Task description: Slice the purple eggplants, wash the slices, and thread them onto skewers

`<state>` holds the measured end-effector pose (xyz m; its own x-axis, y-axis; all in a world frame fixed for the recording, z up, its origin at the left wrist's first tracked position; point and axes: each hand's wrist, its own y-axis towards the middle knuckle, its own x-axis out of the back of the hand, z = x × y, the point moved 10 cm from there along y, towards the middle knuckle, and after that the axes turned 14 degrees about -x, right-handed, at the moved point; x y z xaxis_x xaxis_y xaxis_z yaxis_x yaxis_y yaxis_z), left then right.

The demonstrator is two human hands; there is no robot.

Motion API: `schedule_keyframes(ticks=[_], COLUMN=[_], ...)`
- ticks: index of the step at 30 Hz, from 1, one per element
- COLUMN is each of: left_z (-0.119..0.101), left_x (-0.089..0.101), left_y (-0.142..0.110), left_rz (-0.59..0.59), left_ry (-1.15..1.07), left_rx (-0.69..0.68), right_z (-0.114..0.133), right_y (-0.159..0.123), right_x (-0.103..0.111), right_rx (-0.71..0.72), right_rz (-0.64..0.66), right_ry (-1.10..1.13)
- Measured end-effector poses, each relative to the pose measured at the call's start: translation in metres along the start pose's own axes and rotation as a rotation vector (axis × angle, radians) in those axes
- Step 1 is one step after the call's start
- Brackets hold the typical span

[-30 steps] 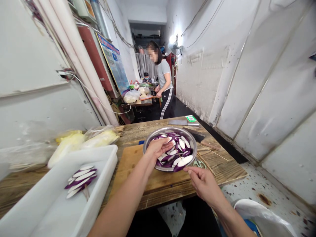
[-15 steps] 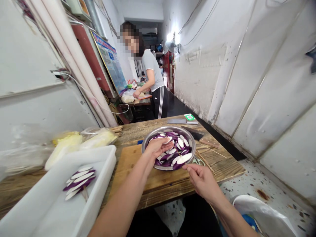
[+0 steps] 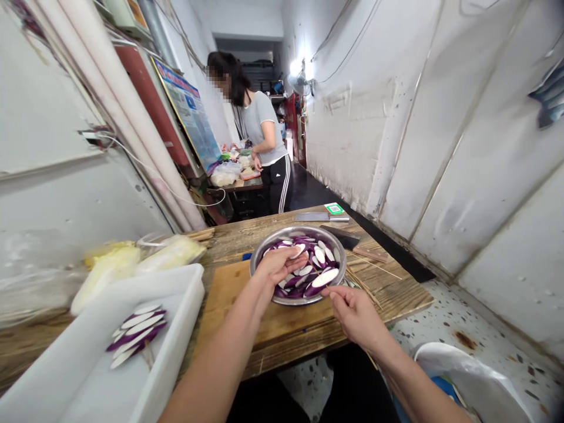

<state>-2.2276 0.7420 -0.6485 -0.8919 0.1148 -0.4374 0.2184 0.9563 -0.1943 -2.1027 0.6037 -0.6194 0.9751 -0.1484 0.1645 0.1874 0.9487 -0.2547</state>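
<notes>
A metal bowl (image 3: 252, 264) full of purple-skinned, white-fleshed eggplant slices (image 3: 320, 255) stands in front of me, partly over a wooden cutting board (image 3: 224, 299). Above the bowl, the fingers of my left hand (image 3: 275, 265) are closed on one eggplant slice (image 3: 299, 251). My right hand (image 3: 355, 308), at the bowl's near right rim, pinches the lower end of a thin wooden skewer (image 3: 314, 267). One long eggplant slice (image 3: 325, 278) is threaded on that skewer, near my right fingertips. The skewer's upper end points toward my left hand.
A white plastic tub (image 3: 187, 311) at left holds skewered eggplant slices (image 3: 137, 335). Behind the bowl lie a cleaver (image 3: 312, 217) and a dark-bladed knife (image 3: 372, 251). Loose skewers (image 3: 363, 285) lie right of it. A co-worker (image 3: 268, 129) stands at a farther table. A lined bin (image 3: 467, 370) stands lower right.
My right hand has moved slightly left with the skewer and its eggplant slice. My left hand stays nearly in place. The co-worker has drawn their arm back toward their body.
</notes>
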Motion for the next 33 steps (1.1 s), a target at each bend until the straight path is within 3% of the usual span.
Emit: schedule_keyframes(ticks=[10,16,28,31,33], left_z=[-0.012,-0.003,-0.007,-0.01,0.0], left_x=[-0.008,-0.024,-0.036,-0.048,-0.057], left_y=[-0.004,-0.015,-0.02,-0.031,-0.045], left_rz=[0.022,0.12,0.155,0.223,0.298], left_ry=[0.012,0.057,-0.011,-0.097,-0.069], left_rx=[-0.007,0.032,-0.035,-0.048,0.03], right_z=[0.007,0.011,0.011,0.014,0.018], right_y=[-0.002,0.01,0.016,0.019,0.019], right_x=[-0.005,-0.003,-0.005,-0.003,-0.003], right_rx=[0.041,0.113,0.12,0.144,0.177], right_rz=[0.025,-0.039,-0.03,-0.047,-0.049], right_ry=[-0.058,-0.068,0.004,0.055,0.065])
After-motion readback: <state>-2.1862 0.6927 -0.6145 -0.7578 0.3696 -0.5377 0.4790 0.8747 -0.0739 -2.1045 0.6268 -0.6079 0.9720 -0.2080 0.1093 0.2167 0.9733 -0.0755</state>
